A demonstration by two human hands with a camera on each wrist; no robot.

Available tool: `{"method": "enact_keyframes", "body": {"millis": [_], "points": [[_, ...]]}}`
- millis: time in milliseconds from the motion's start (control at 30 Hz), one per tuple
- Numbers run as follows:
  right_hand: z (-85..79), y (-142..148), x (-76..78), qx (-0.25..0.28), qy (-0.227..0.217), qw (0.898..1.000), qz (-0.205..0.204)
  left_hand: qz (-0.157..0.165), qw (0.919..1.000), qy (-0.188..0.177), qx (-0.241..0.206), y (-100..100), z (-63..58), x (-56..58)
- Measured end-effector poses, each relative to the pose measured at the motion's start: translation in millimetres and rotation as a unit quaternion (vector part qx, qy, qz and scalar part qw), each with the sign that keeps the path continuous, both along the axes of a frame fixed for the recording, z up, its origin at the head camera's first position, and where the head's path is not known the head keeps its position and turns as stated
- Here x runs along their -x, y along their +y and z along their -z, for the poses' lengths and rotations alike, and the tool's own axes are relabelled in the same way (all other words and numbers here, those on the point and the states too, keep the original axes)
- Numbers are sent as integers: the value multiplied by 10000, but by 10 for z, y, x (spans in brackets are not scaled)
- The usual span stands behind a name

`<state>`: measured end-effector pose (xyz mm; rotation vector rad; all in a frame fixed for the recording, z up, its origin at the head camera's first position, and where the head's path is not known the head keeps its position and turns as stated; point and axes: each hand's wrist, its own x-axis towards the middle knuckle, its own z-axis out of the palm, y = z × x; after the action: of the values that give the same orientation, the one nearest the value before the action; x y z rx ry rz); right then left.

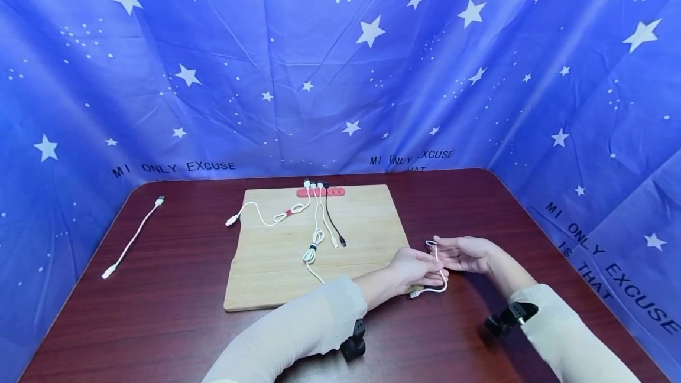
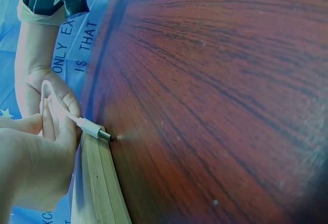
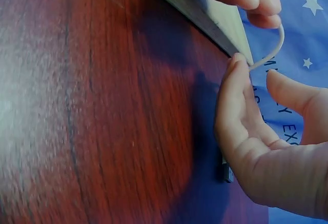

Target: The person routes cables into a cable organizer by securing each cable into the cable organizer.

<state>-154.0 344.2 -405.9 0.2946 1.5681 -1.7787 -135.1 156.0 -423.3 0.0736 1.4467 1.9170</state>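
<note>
Over the near right corner of the wooden board (image 1: 362, 253), my left hand (image 1: 411, 268) pinches a white USB cable (image 1: 438, 290) between thumb and fingers. A light-coloured plug (image 2: 91, 127) with a metal tip hangs beside that hand in the left wrist view. My right hand (image 1: 469, 255) is just right of it, its thumb and fingers spread apart. In the right wrist view the cable (image 3: 280, 43) bends down to a fingertip of this hand, and a dark connector (image 3: 227, 172) shows behind the hand.
A red cable holder (image 1: 334, 191) at the board's far edge carries several cables, including a black one (image 1: 331, 217) and a white one with a bundled loop (image 1: 314, 246). Another white cable (image 1: 133, 238) lies at the table's left. A blue star-printed curtain (image 1: 319, 75) surrounds the table.
</note>
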Motion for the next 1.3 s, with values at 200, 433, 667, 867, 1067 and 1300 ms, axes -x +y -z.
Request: {"method": "enact_keyframes", "body": {"millis": [200, 433, 667, 867, 1067, 1300], "points": [[45, -1, 59, 1035, -297, 9942, 50, 44, 10000, -50, 44, 8, 6, -28], [-45, -27, 121, 1486, -353, 9871, 480, 35, 9999, -147, 33, -5, 4, -61], [-129, -20, 212, 1527, -305, 9791, 1310, -11, 9995, -255, -187, -34, 11, -68], [-146, -38, 283, 1693, 51, 9685, 1825, -126, 9990, -408, -134, -84, -6, -53], [-141, -31, 359, 1588, 1023, 9635, 1897, -244, 9979, -596, -97, -125, -20, -45], [-130, 7, 466, 1630, 1333, 9503, 2294, 22, 9974, -665, -270, -227, 4, -38]]}}
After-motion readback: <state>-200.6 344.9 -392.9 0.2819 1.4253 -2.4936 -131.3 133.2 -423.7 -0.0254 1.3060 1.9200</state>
